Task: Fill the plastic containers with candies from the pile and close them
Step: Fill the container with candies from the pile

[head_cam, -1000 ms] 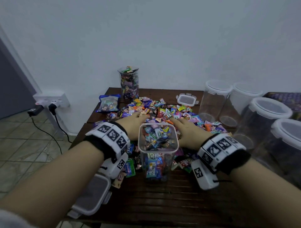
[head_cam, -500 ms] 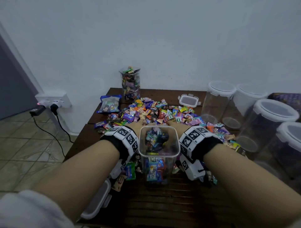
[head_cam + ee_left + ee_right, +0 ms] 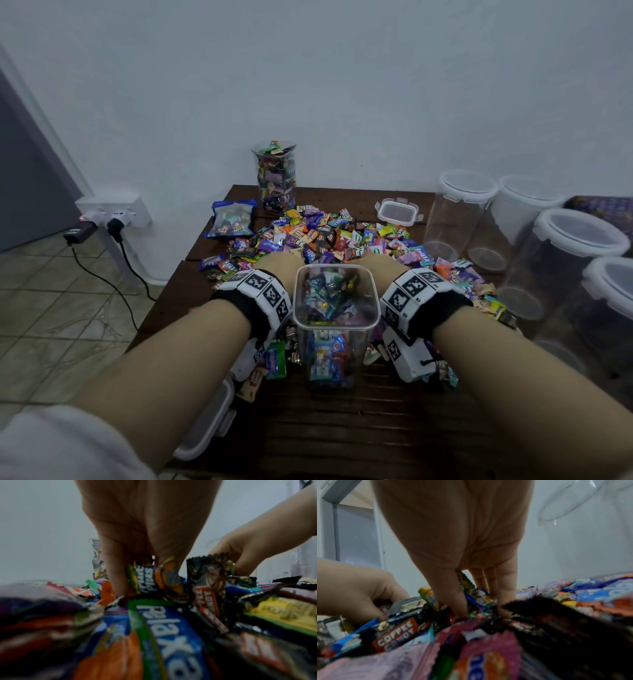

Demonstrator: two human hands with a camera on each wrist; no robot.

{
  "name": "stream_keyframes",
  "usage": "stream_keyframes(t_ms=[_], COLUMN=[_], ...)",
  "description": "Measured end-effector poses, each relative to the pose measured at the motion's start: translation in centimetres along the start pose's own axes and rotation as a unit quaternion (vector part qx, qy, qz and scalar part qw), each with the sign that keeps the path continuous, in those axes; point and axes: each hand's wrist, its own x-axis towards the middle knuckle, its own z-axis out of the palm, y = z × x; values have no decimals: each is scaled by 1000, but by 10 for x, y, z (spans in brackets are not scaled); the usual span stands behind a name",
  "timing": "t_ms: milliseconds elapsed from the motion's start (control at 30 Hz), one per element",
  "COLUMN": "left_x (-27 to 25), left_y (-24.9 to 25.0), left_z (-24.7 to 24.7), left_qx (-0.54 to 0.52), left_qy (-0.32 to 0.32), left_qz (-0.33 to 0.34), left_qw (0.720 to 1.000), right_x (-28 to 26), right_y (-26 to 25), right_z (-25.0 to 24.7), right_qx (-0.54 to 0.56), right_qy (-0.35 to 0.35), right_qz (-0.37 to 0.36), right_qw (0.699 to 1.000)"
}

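1. My left hand [image 3: 150, 524] was sunk fingers-down into the candy pile [image 3: 329, 236], fingers curled around a few wrapped sweets.
2. My right hand [image 3: 453, 534] dug into the same pile just to the right, fingers and thumb closing on wrappers.
3. Both hands sat just beyond the square plastic container [image 3: 336, 308], which stood open between my wrists, partly filled with candies.
4. The surface was a dark slatted wooden table [image 3: 342, 428] pushed against a pale wall [image 3: 342, 85].
5. A filled, lidless container [image 3: 275, 178] stood at the far edge; a blue candy bag [image 3: 230, 219] lay to its left.
6. A clip-lock lid [image 3: 399, 212] lay far right of the pile, and another lid [image 3: 209, 425] rested at the near left edge under my forearm.
7. Empty round containers [image 3: 459, 212] stood along the right side.
8. Left of the table, the floor was tiled [image 3: 51, 308], and a wall socket [image 3: 114, 212] held plugs with a trailing black cable.
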Motion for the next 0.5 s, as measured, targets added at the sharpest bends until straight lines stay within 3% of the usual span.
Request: stream_keyframes(t_ms=[233,500], left_x=[-10,-28], left_y=[1,-9], left_z=[-9,-19], left_qx=[16,-94], left_qy=[9,105], left_qz=[-16,-5], left_qw=[1000,990], right_x=[-3,-18], right_y=[6,21], right_z=[5,-3], right_qx=[42,151], right_qy=[25,83], right_qz=[23,65], right_qw=[999,983])
